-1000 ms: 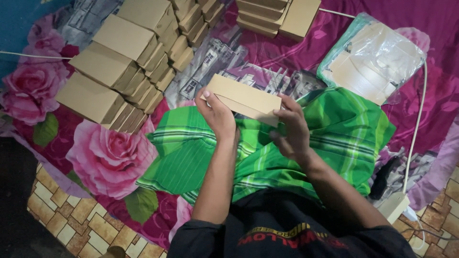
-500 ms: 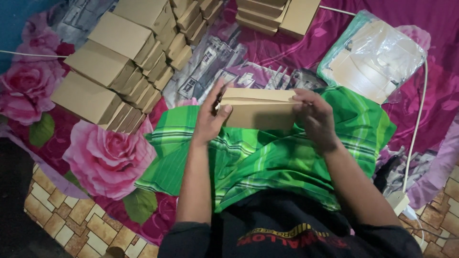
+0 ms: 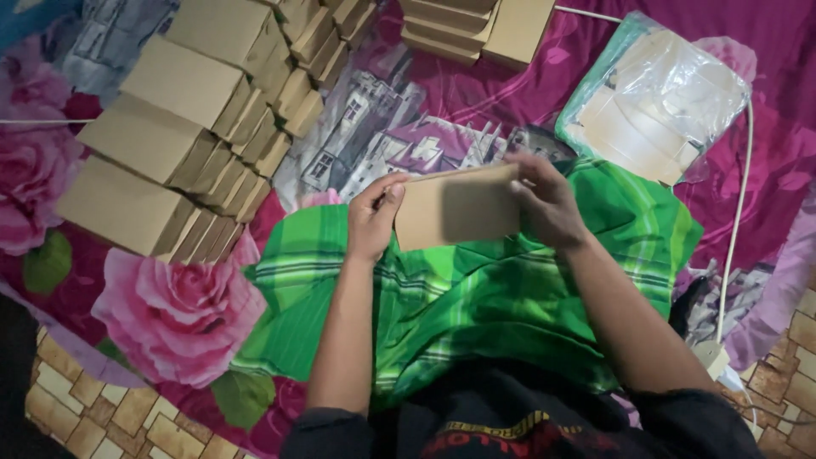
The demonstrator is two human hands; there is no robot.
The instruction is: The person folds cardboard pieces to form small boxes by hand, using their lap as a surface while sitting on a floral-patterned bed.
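Cardboard piece: brown and flat, the cardboard piece (image 3: 459,206) sits upright between your two hands, its broad plain face turned toward you, held above your lap
Left hand: your left hand (image 3: 374,217) is closed on the cardboard's left edge, fingers curled behind it and thumb at the front
Right hand: your right hand (image 3: 548,204) is clamped on the right edge, fingers wrapped over the top corner; the two hands stay apart with the cardboard spanning the gap
Lap: a green checked cloth (image 3: 476,297) covers your legs directly under the held piece, and you wear a dark shirt (image 3: 510,425) at the bottom of the view
Left side: rows of folded brown boxes (image 3: 183,144) stand packed together on the floral sheet, well apart from your left hand
Top: a short stack of flat cardboard blanks (image 3: 472,25) lies at the upper edge
Right side: a clear plastic bag (image 3: 663,102) with pale cut cardboard shapes inside rests beyond your right hand, and a white cable (image 3: 738,212) runs down past it
Ground: a magenta sheet with big pink roses (image 3: 178,314) is spread over brown patterned floor tiles (image 3: 93,416)
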